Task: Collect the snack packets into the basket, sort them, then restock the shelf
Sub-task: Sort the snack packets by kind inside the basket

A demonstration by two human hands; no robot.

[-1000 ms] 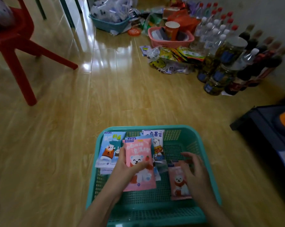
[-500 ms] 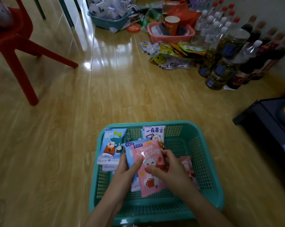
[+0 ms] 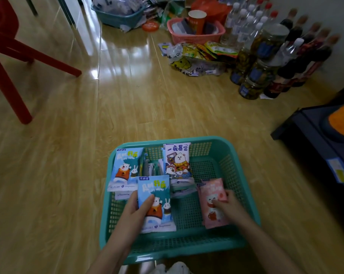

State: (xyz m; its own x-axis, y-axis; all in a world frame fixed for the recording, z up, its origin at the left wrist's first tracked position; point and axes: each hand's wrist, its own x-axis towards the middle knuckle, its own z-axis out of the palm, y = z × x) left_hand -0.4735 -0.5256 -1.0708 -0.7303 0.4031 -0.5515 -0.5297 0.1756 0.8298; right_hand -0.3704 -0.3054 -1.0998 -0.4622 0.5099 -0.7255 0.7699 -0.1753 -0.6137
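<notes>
Both hands on snack pkts inside the teal basket (image 3: 216, 139).
L hand (image 3: 134, 211) is clamped on a blue packet (image 3: 157, 191), thumb on the front, over the basket's middle. R hand (image 3: 231, 209) grips a pink packet (image 3: 210, 191) that lies at the right side of the basket. More pkts lean at the far side, e.g. a white-purple packet (image 3: 178, 161).

Packets (image 3: 177, 165) lie in the basket (image 3: 187, 252) on the floor (image 3: 68, 175); a chair (image 3: 9, 56) stands far left, bottles (image 3: 305, 52) and jars (image 3: 266, 46) far right, further baskets (image 3: 117, 17) behind.
</notes>
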